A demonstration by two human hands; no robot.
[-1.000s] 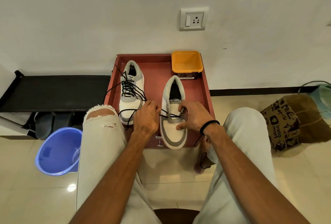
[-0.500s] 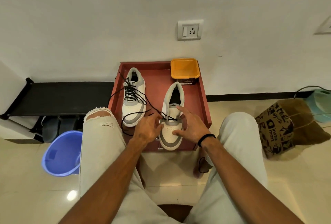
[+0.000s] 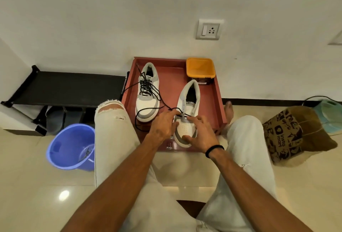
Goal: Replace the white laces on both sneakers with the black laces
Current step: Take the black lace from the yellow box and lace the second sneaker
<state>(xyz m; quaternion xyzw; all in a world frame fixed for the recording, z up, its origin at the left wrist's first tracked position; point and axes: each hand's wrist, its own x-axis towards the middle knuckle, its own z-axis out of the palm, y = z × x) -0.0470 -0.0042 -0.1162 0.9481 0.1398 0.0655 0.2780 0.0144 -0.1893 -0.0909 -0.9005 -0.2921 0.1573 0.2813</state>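
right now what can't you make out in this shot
1. Head view: where the black lace meets the right sneaker is covered by the left hand, so whether it grips the lace is unclear.
2. The right hand covers that sneaker's toe side.
3. The orange tub: its contents don't show.
4. The bucket: what lies inside is too small.
5. No white laces show.

paper bag — "insta mart" | right sneaker tongue — lettering too small to read
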